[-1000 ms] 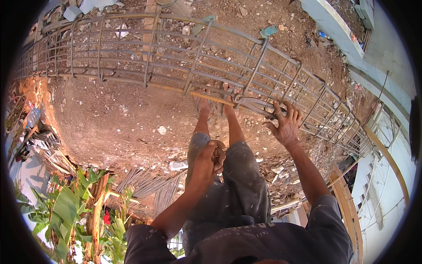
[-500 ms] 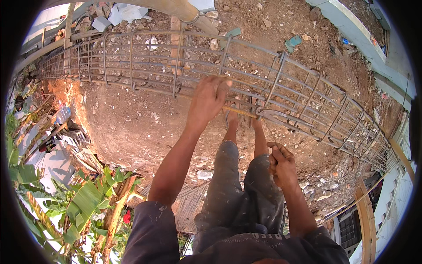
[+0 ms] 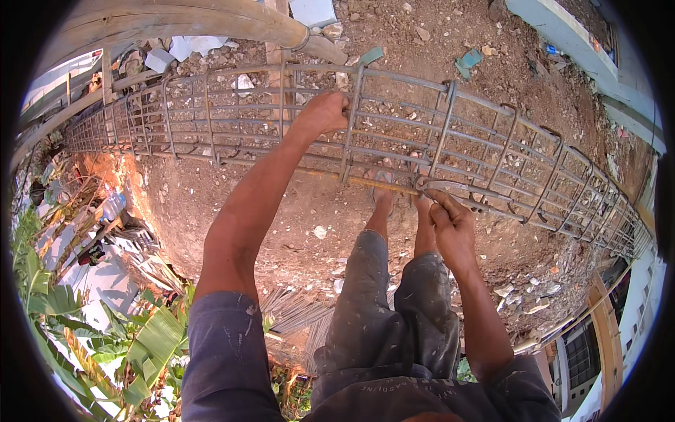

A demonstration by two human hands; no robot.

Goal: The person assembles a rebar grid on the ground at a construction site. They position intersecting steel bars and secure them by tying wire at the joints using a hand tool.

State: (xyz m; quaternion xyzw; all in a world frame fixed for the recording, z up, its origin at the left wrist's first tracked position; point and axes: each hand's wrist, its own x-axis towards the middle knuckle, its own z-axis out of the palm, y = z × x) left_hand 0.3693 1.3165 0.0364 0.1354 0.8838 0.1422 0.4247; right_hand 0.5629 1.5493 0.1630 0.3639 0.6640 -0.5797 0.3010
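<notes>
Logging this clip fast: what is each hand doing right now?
Left hand: closed on a bar of the steel cage.
Right hand: closed at the cage's lower bar; what it pinches cannot be told.

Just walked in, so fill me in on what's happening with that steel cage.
A person stands on bare dirt over a long rebar cage lying across the ground. The left hand has a grip on a top bar of the cage. The right hand is lower, on the near bottom bar, pinching what looks like thin wire at a stirrup. A thick bamboo pole lies beyond.
</notes>
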